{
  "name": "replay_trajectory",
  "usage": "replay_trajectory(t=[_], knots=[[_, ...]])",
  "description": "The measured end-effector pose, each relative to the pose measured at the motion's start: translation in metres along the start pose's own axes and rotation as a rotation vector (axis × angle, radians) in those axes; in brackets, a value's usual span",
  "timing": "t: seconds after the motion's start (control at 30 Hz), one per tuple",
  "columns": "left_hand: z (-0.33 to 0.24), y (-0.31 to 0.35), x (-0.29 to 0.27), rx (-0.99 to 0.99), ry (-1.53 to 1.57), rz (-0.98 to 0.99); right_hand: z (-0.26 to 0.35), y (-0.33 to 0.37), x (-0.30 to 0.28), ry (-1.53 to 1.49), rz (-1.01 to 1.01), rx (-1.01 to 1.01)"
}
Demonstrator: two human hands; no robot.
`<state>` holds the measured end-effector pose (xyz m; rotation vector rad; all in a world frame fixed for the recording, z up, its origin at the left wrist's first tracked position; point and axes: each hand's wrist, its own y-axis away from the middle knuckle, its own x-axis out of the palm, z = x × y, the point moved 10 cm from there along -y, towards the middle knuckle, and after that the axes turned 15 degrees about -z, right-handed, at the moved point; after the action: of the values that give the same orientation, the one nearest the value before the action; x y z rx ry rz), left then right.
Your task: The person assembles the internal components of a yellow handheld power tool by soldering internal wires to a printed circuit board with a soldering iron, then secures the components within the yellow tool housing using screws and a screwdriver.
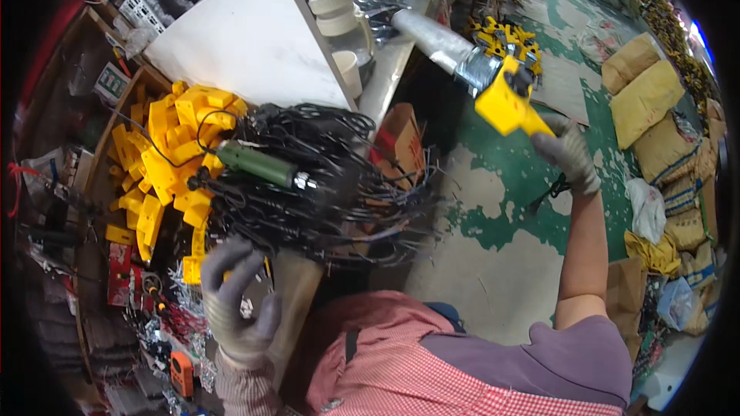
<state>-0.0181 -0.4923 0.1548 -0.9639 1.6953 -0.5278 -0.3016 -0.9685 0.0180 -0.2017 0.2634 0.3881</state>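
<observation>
My right hand (570, 152), in a grey-fingered work glove, grips the handle of a yellow pistol-shaped tool (505, 104) with a long silver metal barrel. It is out to the right, above the floor, its barrel pointing up and left. A short black cord dangles below that hand. My left hand (239, 300), gloved too, is empty with fingers bent and thumb apart, at the bench's near edge. Just beyond it lie a pile of yellow plastic housings (166, 142) and a tangle of black cords (301, 154). Over the cords is a green electric screwdriver (258, 164) with a silver tip.
A white board (250, 38) leans behind the piles, beside a cream-lidded jug (339, 19) and a cup (347, 69). Small parts and an orange device (182, 374) lie at lower left. More yellow tools (505, 38) sit far off; sacks (655, 100) line the right.
</observation>
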Motion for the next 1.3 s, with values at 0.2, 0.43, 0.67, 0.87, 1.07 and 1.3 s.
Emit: replay_trajectory(t=[0.2, 0.43, 0.67, 0.87, 1.07, 1.3], knots=[[0.074, 0.113, 0.014, -0.24, -0.369, 0.282, -0.004, -0.207, 0.046, 0.379, -0.358, -0.027], [0.073, 0.106, 0.058, -0.224, -0.344, 0.263, 0.033, -0.405, 0.119, 0.694, -0.423, -0.164], [0.088, 0.093, 0.069, -0.32, -0.358, 0.264, 0.009, -0.511, 0.202, 0.71, -0.309, -0.219], [0.105, 0.085, 0.085, -0.294, -0.298, 0.217, -0.015, -0.557, 0.241, 0.172, -0.419, -0.355], [0.108, 0.059, 0.085, -0.22, -0.437, 0.206, -0.09, -0.562, 0.345, 0.183, -0.353, -0.23], [0.112, 0.12, 0.0, -0.308, -0.329, 0.202, 0.009, -0.552, 0.168, 0.171, -0.296, -0.987]])
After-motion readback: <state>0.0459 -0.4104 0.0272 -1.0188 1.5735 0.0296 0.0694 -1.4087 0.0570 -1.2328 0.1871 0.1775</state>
